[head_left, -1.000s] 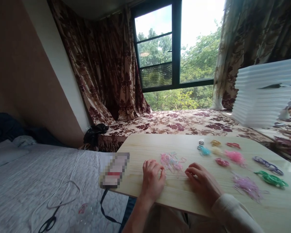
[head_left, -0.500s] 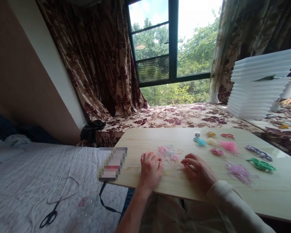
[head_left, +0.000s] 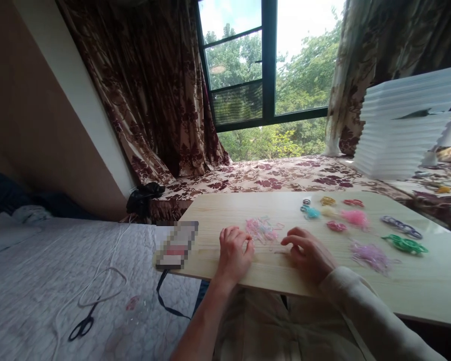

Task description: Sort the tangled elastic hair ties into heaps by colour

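Observation:
A loose pile of pink and pale, clear-looking elastic bands [head_left: 262, 229] lies on the light wooden table. Just left of the pile, my left hand [head_left: 233, 250] rests palm down, its thumb apart from its loosely bent fingers and nothing seen in them. My right hand [head_left: 308, 253] hovers low over the wood right of the pile, index finger raised and bent away from the others. Below its fingertips is a faint thin strand, perhaps a single band [head_left: 280, 252]. The undersides of both hands are hidden.
Sorted bunches lie on the right: purple bands [head_left: 370, 256], green ones [head_left: 405, 243], dark blue ones [head_left: 401, 226], pink ones [head_left: 355, 218] and teal ones [head_left: 311, 212]. A blurred-out phone-like object [head_left: 178, 245] sits at the table's left edge. Black scissors [head_left: 81, 328] lie on the bed.
My right index finger has lifted away from the thumb, where the fingertips were close together at the table. My left hand has hardly moved. The view has shifted slightly.

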The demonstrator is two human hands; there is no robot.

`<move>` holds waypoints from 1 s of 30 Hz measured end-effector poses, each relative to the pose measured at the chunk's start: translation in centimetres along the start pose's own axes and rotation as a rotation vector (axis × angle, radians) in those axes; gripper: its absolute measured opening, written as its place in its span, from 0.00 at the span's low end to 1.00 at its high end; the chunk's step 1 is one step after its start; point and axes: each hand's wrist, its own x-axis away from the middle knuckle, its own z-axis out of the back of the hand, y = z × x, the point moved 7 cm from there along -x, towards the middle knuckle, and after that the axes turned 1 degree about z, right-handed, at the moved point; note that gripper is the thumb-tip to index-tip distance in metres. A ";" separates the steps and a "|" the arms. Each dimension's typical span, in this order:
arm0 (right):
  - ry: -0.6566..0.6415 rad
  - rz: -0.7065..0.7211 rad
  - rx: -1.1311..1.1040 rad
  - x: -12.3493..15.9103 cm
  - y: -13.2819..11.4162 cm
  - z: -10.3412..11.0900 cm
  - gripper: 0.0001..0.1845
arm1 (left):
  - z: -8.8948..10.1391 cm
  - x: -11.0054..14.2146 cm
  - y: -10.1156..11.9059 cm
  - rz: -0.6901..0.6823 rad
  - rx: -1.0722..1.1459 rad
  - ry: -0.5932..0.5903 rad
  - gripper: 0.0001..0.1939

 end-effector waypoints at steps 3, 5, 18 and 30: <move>-0.003 0.010 -0.027 0.0 -0.2 0.1 0.17 | 0.1 0.0 -0.1 0.004 -0.001 -0.001 0.05; -0.016 0.016 -0.043 0.1 -0.3 0.0 0.16 | 0.1 0.0 -0.1 0.009 0.003 -0.001 0.05; -0.153 -0.071 0.080 0.5 -0.6 -0.3 0.09 | 0.2 0.0 -0.1 0.007 0.010 -0.019 0.05; -0.122 -0.044 0.149 1.4 -1.5 2.1 0.13 | -0.1 0.3 -0.4 -0.041 -0.009 -0.003 0.06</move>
